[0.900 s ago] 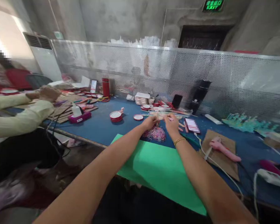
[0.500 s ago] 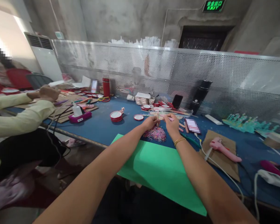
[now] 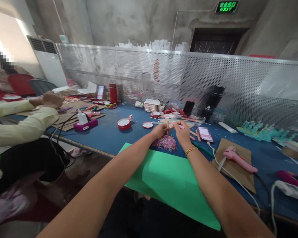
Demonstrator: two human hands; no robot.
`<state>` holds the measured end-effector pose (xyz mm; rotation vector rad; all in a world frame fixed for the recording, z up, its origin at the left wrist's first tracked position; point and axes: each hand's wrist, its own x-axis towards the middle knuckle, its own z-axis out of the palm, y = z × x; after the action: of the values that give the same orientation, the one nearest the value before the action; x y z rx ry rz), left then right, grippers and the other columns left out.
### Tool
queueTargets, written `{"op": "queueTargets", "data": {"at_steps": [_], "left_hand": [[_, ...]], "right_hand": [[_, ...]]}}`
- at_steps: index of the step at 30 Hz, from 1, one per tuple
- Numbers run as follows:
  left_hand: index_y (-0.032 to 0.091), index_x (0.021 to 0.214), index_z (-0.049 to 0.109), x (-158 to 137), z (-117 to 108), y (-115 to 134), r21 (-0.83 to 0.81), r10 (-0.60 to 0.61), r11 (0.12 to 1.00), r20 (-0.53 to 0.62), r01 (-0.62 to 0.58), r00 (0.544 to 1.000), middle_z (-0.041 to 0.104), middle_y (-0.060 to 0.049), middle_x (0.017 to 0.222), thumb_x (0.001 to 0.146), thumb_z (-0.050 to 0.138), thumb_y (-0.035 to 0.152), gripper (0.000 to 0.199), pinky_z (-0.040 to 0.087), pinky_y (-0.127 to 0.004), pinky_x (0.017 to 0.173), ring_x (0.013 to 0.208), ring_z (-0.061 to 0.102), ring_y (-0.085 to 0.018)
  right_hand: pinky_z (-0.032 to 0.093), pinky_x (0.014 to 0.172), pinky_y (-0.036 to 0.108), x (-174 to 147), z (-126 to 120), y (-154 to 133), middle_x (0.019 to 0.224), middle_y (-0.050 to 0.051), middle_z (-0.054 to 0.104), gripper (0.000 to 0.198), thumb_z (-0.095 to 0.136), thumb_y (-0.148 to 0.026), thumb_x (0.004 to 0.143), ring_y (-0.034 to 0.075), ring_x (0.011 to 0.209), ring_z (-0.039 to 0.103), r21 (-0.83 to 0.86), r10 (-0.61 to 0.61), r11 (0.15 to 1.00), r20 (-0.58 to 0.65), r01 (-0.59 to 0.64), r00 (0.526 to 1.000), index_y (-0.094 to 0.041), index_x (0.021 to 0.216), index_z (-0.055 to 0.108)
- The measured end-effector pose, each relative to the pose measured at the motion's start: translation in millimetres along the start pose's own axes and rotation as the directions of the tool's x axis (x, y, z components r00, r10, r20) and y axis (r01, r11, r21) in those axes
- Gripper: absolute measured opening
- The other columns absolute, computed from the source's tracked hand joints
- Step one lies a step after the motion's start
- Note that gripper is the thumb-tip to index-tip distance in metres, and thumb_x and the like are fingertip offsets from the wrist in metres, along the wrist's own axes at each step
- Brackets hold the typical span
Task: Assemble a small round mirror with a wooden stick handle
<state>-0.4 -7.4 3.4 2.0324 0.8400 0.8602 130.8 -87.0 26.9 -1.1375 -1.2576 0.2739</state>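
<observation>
My left hand (image 3: 161,130) is closed around a small upright wooden stick (image 3: 168,124). Close beside it, my right hand (image 3: 182,131) pinches a slim pink piece (image 3: 181,126); its exact kind is too small to tell. The fingertips of both hands nearly meet. Right under them lies a tangled heap of thin, many-coloured rubber bands (image 3: 167,143). A green sheet (image 3: 169,178) stretches beneath my forearms and hangs past the table edge.
Red-rimmed round tins (image 3: 123,124) and a round lid (image 3: 147,125) lie left of my hands. Rightward are a phone (image 3: 205,134), a pink glue gun (image 3: 239,159) on cardboard (image 3: 234,172), and cables. A co-worker's hands (image 3: 52,99) are at far left, near a purple power strip (image 3: 85,125).
</observation>
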Motion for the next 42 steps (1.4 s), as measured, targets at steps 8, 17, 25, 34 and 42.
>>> {"op": "queueTargets", "data": {"at_steps": [8,17,25,34,42], "left_hand": [[0.013,0.072,0.059,1.6,0.8,-2.5,-0.024,-0.017,1.0,0.007,0.018,1.0,0.061,0.0,0.061,0.082,0.049,0.039,0.03,0.042,-0.023,0.06,0.057,0.055,-0.011],[0.013,0.074,0.061,1.0,0.4,-2.4,0.008,-0.039,0.999,-0.009,0.039,0.999,0.062,-0.001,0.064,0.081,0.049,0.04,0.03,0.042,-0.023,0.06,0.058,0.055,-0.011],[0.013,0.072,0.058,-0.1,0.3,-0.1,-0.029,-0.009,1.0,0.011,0.009,1.0,0.061,-0.001,0.061,0.081,0.049,0.043,0.032,0.043,-0.023,0.062,0.058,0.055,-0.011],[0.013,0.072,0.059,-0.1,0.1,-1.5,-0.028,0.02,0.999,0.006,-0.019,1.0,0.06,-0.001,0.061,0.082,0.048,0.044,0.034,0.043,-0.023,0.06,0.057,0.053,-0.011],[0.013,0.074,0.06,1.3,0.5,-2.6,0.003,-0.024,1.0,0.0,0.024,1.0,0.061,-0.001,0.063,0.081,0.049,0.042,0.032,0.044,-0.023,0.061,0.059,0.054,-0.011]], "right_hand": [[0.043,0.069,0.029,1.2,0.8,4.5,0.067,0.0,0.064,0.016,0.051,-0.033,0.074,0.018,0.069,0.057,-0.01,0.001,1.0,-0.034,-0.002,0.999,-0.021,0.068,0.058],[0.043,0.069,0.029,0.3,-0.1,1.6,0.068,0.0,0.064,0.017,0.05,-0.034,0.075,0.018,0.069,0.057,-0.018,-0.005,1.0,-0.015,0.005,1.0,-0.021,0.069,0.058],[0.043,0.067,0.029,-0.3,0.7,-0.6,0.067,0.0,0.063,0.016,0.051,-0.034,0.075,0.017,0.066,0.056,0.001,-0.016,1.0,0.017,0.016,1.0,-0.02,0.069,0.059],[0.043,0.067,0.029,-1.5,1.2,-3.0,0.067,-0.001,0.062,0.017,0.052,-0.035,0.076,0.017,0.065,0.056,0.018,-0.015,1.0,0.022,0.014,1.0,-0.02,0.07,0.058],[0.042,0.07,0.029,-0.3,-0.2,-0.6,0.068,0.0,0.063,0.017,0.052,-0.035,0.076,0.017,0.069,0.057,-0.009,-0.006,1.0,-0.029,0.005,1.0,-0.02,0.07,0.058]]}}
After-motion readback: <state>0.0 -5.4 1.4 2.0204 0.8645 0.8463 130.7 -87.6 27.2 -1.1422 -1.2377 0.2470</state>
